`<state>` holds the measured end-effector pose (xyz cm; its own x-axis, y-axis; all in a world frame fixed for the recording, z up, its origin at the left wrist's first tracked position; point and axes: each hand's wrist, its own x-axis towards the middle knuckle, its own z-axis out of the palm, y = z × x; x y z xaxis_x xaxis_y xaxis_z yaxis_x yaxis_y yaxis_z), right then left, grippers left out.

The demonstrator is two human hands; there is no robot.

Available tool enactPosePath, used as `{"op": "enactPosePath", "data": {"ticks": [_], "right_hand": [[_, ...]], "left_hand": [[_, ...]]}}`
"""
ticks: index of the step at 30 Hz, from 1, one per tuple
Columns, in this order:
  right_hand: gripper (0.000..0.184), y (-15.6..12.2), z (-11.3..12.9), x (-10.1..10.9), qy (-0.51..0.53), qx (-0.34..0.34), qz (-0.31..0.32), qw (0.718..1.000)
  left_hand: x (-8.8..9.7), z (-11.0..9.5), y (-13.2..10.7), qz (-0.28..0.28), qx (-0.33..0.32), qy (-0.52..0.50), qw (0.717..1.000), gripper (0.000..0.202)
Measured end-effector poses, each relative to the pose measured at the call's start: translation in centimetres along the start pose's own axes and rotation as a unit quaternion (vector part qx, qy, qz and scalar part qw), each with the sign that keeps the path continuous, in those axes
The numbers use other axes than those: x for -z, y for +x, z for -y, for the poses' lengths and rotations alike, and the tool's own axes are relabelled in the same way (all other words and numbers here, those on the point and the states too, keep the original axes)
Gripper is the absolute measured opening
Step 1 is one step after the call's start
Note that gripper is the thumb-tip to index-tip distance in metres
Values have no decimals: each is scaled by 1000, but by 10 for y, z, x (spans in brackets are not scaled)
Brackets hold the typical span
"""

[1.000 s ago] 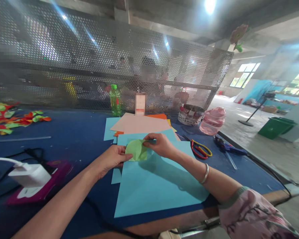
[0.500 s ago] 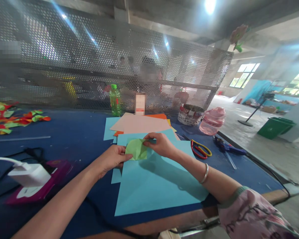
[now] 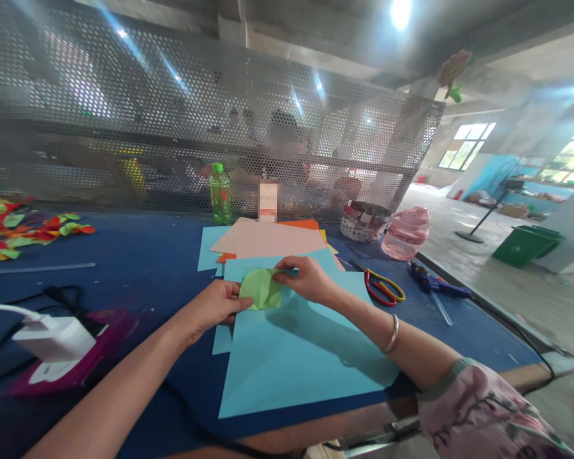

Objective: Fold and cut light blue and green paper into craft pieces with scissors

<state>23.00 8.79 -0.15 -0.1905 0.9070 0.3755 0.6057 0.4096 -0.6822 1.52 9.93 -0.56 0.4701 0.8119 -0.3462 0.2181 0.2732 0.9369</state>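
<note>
My left hand (image 3: pixel 213 306) and right hand (image 3: pixel 306 280) meet near the middle of a blue desk (image 3: pixel 138 268), both grasping a rounded piece of folded light-green paper (image 3: pixel 261 289). My left fingers press against its left edge, while my right fingers pinch its upper right side. The paper sits between my hands, on a large sheet of sky-blue card (image 3: pixel 306 363). Little has changed in the last moment: my grip and the paper stay as they were, and only my view shifts slightly. Straight ahead of my hands is a stack of pink and orange paper (image 3: pixel 272 239). Beyond my right hand lie red-and-yellow-handled scissors (image 3: pixel 381 287) and a blue hot glue gun (image 3: pixel 433 287). Past my left hand are a white charger (image 3: pixel 52 338) and scattered cut-paper shapes (image 3: pixel 29 228).
</note>
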Motion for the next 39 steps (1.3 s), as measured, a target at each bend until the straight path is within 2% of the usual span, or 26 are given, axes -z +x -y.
{"op": "enactPosePath", "data": {"ticks": [6,16,22,25,29,32,39], "right_hand": [[9,0,-1,-1,9,-2,1,1000],[10,-1,0,-1,-3,-1,-1,1000],[11,-2,-1,-2,-16,3,-3,1000],[18,-4,2,-2,-45,29,-17,998],[30,-9,12,-2,-142,73,-67,985],[33,-12,18,-2,-172,88,-74,978],[55,-6,15,8,-170,24,-47,984]], "left_hand": [[-2,-5,-3,-3,3,7,1000,34],[-2,-2,-3,-8,6,7,1000,41],[-2,-4,-4,-12,6,7,1000,37],[-4,-7,-5,-17,6,7,1000,33],[-6,-9,-7,-34,9,0,999,28],[-7,-9,-7,-49,13,1,999,29],[-4,-8,-7,-56,4,11,998,31]]}}
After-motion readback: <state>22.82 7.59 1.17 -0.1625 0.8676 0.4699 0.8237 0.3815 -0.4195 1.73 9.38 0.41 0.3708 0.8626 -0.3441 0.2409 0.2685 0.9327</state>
